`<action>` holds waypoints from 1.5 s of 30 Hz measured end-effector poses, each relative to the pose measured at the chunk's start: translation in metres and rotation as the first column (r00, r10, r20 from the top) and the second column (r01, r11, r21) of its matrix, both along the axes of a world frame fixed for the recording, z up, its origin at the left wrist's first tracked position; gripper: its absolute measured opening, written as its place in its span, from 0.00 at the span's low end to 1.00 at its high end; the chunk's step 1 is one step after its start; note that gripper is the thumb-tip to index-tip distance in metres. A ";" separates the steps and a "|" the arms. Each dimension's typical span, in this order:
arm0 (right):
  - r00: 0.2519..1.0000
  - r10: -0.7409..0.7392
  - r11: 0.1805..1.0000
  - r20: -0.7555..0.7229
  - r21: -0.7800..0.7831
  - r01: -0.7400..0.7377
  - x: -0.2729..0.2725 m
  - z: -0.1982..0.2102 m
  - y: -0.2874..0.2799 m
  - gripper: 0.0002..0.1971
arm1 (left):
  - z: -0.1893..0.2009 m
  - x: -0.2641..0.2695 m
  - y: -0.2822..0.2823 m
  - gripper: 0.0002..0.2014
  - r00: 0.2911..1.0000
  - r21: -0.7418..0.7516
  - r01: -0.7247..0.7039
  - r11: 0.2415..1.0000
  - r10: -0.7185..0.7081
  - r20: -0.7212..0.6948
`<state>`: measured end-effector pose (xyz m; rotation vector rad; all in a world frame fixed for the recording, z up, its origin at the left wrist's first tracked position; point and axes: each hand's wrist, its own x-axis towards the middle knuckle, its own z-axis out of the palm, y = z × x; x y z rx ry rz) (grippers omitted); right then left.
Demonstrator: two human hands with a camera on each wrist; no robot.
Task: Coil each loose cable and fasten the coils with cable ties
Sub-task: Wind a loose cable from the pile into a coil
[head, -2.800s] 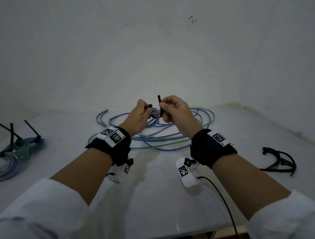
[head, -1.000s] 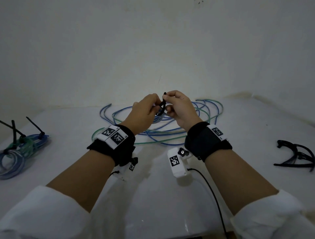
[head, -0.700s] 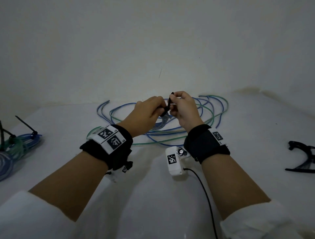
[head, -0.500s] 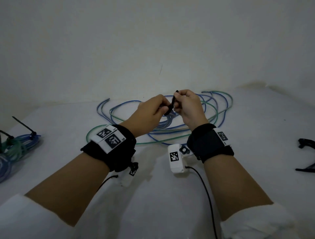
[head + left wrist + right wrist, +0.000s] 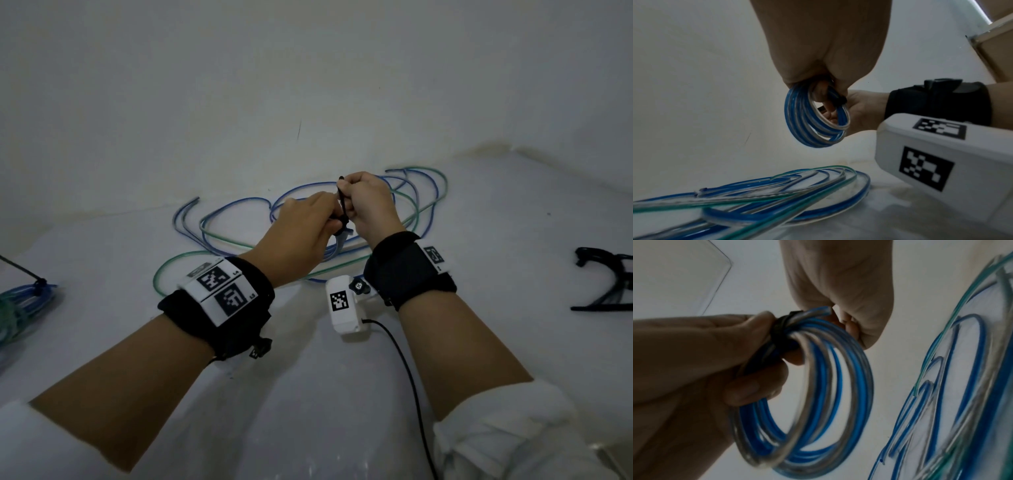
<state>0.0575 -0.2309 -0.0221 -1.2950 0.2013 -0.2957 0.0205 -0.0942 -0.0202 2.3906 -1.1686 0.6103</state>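
Under both fists, wrist views show what head view hides — left fingers (image 5: 756, 331) gripping blue coil (image 5: 818, 402), right fingers (image 5: 356, 192) pinching tie (image 5: 342, 205).

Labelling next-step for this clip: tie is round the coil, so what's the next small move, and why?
Probably one more pull: the right hand draws the cable tie tail up while the left hand holds the blue coil at the tie head. The tail stands well above the fists, the band already bunches the turns, and loose cables remain on the table.
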 end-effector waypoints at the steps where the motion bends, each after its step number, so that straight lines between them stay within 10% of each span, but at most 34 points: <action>1: 1.000 0.002 1.000 0.001 0.005 -0.002 -0.001 0.000 0.000 0.13 | 0.001 -0.001 0.000 0.11 1.000 0.004 -0.001 1.000 0.001 -0.003; 7: 0.990 0.042 0.986 0.132 -0.164 -0.020 -0.009 0.009 0.017 0.08 | 0.012 -0.001 0.025 0.06 0.989 -0.064 -0.006 0.998 -0.004 -0.150; 13: 0.966 0.228 0.845 0.121 -0.518 -0.135 -0.032 0.038 0.069 0.14 | 0.022 0.002 0.080 0.05 0.941 -0.418 -0.331 0.846 0.265 -0.210; 20: 0.885 0.465 0.819 -0.007 -0.377 -0.433 -0.056 0.040 0.146 0.20 | 0.029 -0.033 0.137 0.08 0.904 -0.526 -0.390 0.756 0.205 -0.375; 24: 0.858 0.510 0.764 -0.051 -0.431 -0.480 -0.063 0.035 0.178 0.14 | 0.031 -0.057 0.179 0.12 0.900 -0.481 -0.345 0.806 0.139 -0.413; 27: 0.824 0.557 0.743 -0.101 -0.382 -0.549 -0.060 0.026 0.208 0.10 | 0.022 -0.055 0.219 0.15 0.882 -0.319 -0.445 0.837 0.347 -0.320; 34: 0.753 0.628 0.685 -0.199 -0.318 -0.655 -0.044 0.012 0.275 0.06 | 0.006 -0.036 0.294 0.09 0.633 -0.271 -0.754 0.598 0.552 -0.542; 45: 0.780 0.427 0.593 -0.458 -0.509 -0.623 0.019 -0.010 0.326 0.05 | -0.017 0.006 0.320 0.14 0.491 0.000 -0.812 0.583 0.684 -0.540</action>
